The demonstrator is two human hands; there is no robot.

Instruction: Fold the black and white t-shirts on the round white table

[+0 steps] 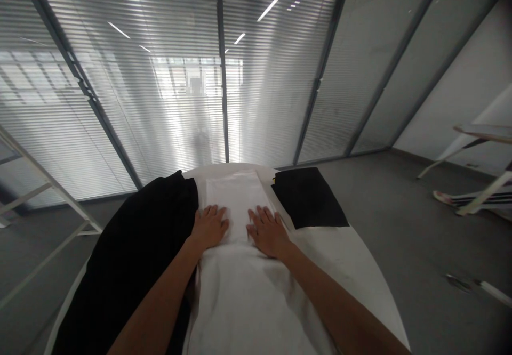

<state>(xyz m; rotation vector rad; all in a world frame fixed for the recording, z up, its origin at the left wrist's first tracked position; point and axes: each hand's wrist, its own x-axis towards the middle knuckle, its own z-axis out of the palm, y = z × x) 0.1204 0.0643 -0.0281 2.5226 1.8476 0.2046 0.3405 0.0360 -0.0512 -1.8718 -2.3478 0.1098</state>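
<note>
Both hands lie flat with fingers spread, left hand (208,227) and right hand (267,231) side by side, pressing the white garment (240,285) smooth against the surface (360,269), black cloth (132,259) bunched just left, folded black garment (308,196) beyond right.

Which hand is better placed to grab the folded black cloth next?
Right. The right hand lies flat on the white garment beside the folded black cloth; the left hand borders the black garment.
</note>
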